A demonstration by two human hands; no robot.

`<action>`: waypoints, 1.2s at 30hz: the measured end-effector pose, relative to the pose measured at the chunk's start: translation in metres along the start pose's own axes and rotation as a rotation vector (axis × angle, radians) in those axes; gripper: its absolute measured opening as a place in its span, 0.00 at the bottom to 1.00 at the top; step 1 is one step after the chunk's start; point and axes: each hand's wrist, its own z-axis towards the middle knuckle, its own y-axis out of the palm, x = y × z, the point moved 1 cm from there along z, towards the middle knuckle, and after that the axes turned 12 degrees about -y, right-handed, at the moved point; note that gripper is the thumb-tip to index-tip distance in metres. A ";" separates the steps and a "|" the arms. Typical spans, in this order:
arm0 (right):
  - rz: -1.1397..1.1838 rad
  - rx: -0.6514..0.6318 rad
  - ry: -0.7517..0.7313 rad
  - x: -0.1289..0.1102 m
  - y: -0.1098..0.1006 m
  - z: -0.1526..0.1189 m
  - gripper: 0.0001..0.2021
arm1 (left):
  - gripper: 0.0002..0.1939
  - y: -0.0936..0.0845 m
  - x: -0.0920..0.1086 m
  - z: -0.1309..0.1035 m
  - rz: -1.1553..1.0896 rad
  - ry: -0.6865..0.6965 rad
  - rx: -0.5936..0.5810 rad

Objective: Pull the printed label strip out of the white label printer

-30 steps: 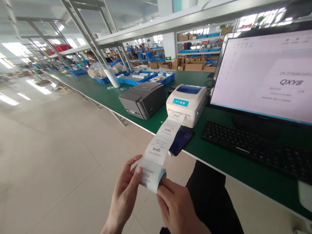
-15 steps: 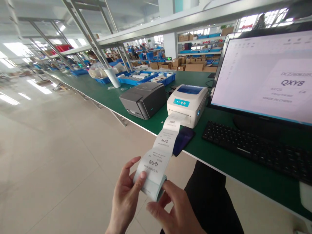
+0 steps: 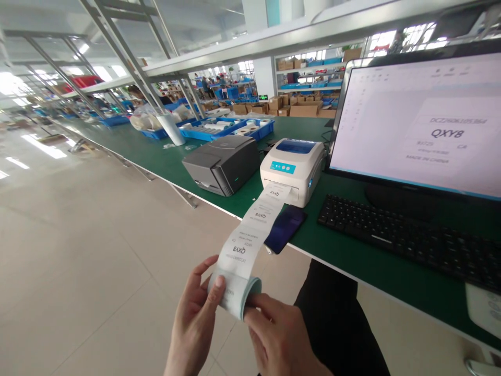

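A long strip of printed white labels [image 3: 250, 232] runs from the front slot of the white printer [image 3: 291, 169] down toward me, its lower end curled into a small roll. My left hand [image 3: 199, 308] grips the left side of that roll, thumb on top and the other fingers beneath or behind. At the roll's right end, my right hand [image 3: 277, 329] has its fingers at and partly inside the opening; their tips are hidden. The printed text "QXY8" repeats along the strip.
On the green table [image 3: 152, 156] stand a dark grey printer [image 3: 221, 164], blue trays with rolls [image 3: 213, 128], a monitor [image 3: 418, 120] and a black keyboard [image 3: 407, 240]. A dark phone [image 3: 285, 228] lies by the front edge, beside the strip. Metal shelving spans above.
The view has shifted a little. My right-hand fingers have moved further into the roll's end, and the roll looks rounder and more open. My left hand keeps its hold.
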 end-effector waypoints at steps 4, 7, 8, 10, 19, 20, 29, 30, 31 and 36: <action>0.265 0.017 0.200 -0.001 0.005 -0.001 0.18 | 0.42 -0.003 -0.005 0.004 -0.017 -0.016 -0.003; 0.249 0.078 0.153 -0.002 0.005 -0.001 0.12 | 0.36 -0.004 -0.008 0.006 -0.053 -0.014 -0.008; 0.156 0.077 0.074 -0.001 0.004 -0.001 0.12 | 0.35 -0.004 -0.008 0.006 -0.071 -0.017 -0.011; 0.018 0.051 -0.034 0.000 0.005 -0.003 0.12 | 0.34 -0.004 -0.008 0.007 -0.090 -0.035 -0.020; 0.045 0.055 0.026 0.002 0.001 -0.003 0.12 | 0.29 -0.006 -0.013 0.009 -0.089 -0.045 -0.018; -0.016 0.035 -0.026 0.002 0.001 -0.003 0.12 | 0.29 -0.006 -0.013 0.009 -0.086 -0.055 -0.021; 0.023 0.044 0.014 0.003 0.004 -0.005 0.13 | 0.33 -0.003 -0.009 0.008 -0.029 -0.020 0.052; -0.020 0.018 -0.025 0.002 0.003 -0.005 0.12 | 0.34 -0.003 -0.009 0.007 -0.026 -0.021 0.052; -0.015 -0.001 -0.023 0.002 0.003 -0.005 0.12 | 0.35 -0.002 -0.008 0.006 -0.023 -0.024 0.052; 0.124 0.047 0.102 0.004 0.006 -0.006 0.13 | 0.38 0.001 -0.007 0.001 0.003 -0.009 0.064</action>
